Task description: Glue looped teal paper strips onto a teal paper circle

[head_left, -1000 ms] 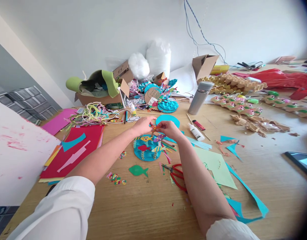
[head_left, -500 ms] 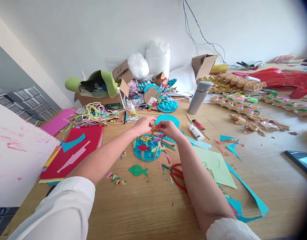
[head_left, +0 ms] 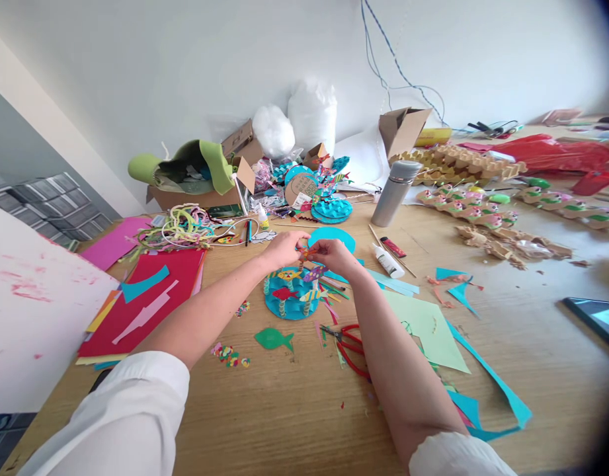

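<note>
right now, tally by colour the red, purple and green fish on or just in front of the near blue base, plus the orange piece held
Red fish: 1
Purple fish: 1
Green fish: 1
Orange piece, held: 1
Total: 4

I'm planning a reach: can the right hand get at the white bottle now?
Probably yes: the white bottle lies close by with nothing standing between, though the right hand seems busy pinching the orange piece.
</note>
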`<state>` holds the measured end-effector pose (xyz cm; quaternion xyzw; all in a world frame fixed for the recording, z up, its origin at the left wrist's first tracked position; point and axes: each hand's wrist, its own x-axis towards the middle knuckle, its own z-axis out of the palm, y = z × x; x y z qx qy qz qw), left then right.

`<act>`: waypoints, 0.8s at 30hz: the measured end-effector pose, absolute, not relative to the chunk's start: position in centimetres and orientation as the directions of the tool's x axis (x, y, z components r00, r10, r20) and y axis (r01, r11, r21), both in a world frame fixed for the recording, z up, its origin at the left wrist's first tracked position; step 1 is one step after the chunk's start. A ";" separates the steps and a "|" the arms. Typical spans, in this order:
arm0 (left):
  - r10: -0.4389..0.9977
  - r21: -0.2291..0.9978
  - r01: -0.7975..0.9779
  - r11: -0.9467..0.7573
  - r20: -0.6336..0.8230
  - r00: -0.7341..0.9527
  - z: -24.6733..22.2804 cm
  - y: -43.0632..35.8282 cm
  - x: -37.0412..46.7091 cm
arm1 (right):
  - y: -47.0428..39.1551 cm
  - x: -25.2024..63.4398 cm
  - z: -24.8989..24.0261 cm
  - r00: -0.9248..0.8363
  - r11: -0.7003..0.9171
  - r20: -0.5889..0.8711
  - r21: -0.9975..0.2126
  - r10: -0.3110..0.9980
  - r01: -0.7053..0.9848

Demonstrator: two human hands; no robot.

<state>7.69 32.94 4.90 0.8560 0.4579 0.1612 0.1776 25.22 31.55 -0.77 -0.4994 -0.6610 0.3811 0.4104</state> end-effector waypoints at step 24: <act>0.848 0.450 0.735 -0.508 0.111 0.519 4.6 33.1 7.7 | 31.3 25.2 -0.4 -0.173 0.219 0.164 -0.904 0.971 0.367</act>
